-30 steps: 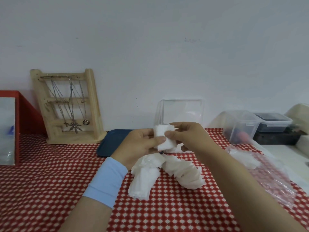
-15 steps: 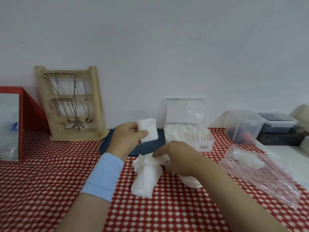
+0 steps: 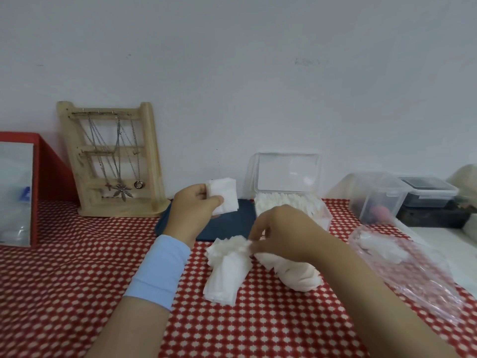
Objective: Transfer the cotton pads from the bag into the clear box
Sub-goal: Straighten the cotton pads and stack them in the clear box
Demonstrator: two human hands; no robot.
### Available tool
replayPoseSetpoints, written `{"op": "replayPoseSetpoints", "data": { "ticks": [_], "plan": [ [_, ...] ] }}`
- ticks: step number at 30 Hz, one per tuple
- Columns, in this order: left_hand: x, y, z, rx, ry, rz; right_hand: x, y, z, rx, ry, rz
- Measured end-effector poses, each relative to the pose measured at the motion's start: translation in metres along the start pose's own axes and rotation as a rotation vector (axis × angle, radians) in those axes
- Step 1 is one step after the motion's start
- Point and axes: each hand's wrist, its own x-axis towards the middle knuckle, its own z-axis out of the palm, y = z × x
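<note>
Red-checked tablecloth (image 3: 77, 280), white wall (image 3: 258, 73); left hand (image 3: 192, 210) pinching a pad (image 3: 227, 195), right hand (image 3: 284, 233) the pile (image 3: 227, 270).

The right hand (image 3: 281, 233) pinches the heap of pads (image 3: 227, 270) on the cloth (image 3: 77, 280). Just behind it the clear box (image 3: 325, 220) stands open on top, its raised lid (image 3: 286, 171) walling the far side. To that hand's right the crumpled bag (image 3: 413, 270) covers the cloth, with tubs (image 3: 374, 200) beyond. The left hand (image 3: 192, 210), gripping a stack of pads (image 3: 223, 196), has open air between it and the box; the wooden rack (image 3: 113, 161) stands well to its left.
</note>
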Motion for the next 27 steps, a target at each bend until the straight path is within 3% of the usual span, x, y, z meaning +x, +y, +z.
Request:
{"op": "replayPoseSetpoints", "data": {
  "ticks": [4, 9, 23, 27],
  "plan": [
    [-0.001, 0.001, 0.002, 0.021, -0.030, -0.010, -0.004, -0.005, 0.007, 0.027, -0.296, -0.039],
    [-0.001, 0.000, 0.004, 0.041, -0.066, -0.017, 0.002, -0.004, 0.015, 0.000, -0.132, -0.008],
    [0.000, -0.003, 0.005, 0.065, -0.074, -0.006, 0.002, -0.008, 0.024, -0.117, -0.087, 0.002],
    [-0.002, -0.002, 0.004, 0.045, -0.070, -0.032, 0.001, -0.002, 0.008, 0.121, -0.023, 0.041]
  ]
}}
